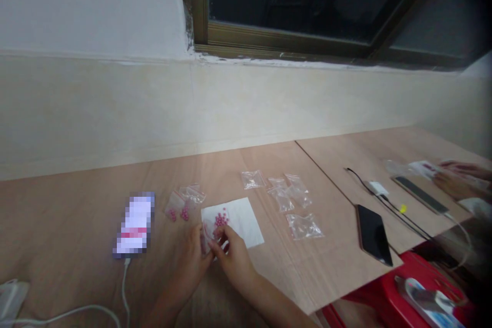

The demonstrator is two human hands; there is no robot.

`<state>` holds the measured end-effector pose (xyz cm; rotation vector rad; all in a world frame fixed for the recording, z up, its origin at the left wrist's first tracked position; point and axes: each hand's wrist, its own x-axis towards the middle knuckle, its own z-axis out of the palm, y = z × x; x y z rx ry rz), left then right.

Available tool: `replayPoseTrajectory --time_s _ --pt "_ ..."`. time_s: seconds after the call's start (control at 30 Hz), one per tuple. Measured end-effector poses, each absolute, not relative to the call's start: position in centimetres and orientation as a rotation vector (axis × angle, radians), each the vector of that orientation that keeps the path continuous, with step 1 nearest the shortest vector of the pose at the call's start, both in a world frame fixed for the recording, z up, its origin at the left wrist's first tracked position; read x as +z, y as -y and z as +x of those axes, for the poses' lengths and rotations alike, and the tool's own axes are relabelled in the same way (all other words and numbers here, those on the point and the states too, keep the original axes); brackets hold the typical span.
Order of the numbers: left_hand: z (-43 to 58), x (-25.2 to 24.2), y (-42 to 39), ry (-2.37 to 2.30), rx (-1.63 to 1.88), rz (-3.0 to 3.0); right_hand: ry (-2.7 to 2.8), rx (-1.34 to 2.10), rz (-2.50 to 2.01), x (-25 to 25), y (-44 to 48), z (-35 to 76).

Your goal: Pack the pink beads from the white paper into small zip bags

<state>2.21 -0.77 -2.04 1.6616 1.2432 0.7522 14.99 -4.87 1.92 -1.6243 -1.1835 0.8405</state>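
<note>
On a white paper sheet [244, 221] lies a small heap of pink beads [220, 219]. My left hand [194, 259] and my right hand [230, 252] meet at the sheet's near left corner. Both pinch a small clear plastic bag [208, 231] between their fingertips, just beside the beads. Two little bags holding pink beads [179, 210] lie to the left of the sheet. Several empty clear bags [286, 196] lie to its right, and one more [305, 226] is closer to me.
A lit phone [135, 224] with a white cable lies at the left on the wooden table [96, 205]. A dark phone [372, 233] and black cable lie at the right. Another person's hands [457, 179] work at the far right. Red stools [415, 282] stand below the table edge.
</note>
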Motion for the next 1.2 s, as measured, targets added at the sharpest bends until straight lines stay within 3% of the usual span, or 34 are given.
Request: replayPoseTrajectory --time_s 0.3,0.5,0.87,1.2 --pt "0.0 0.3 1.5 -0.93 0.556 1.455 1.288 0.875 -1.469 3.4 4.3 17.5" --pt "0.3 0.3 1.4 -1.01 0.632 1.377 1.207 0.859 -1.503 3.9 3.9 18.5" --pt "-0.4 3.7 0.6 -1.037 0.677 1.715 1.619 0.792 -1.413 6.4 4.2 18.9" --pt "0.1 4.9 0.8 -1.039 0.668 1.856 1.563 0.86 -1.384 6.0 4.7 19.2"
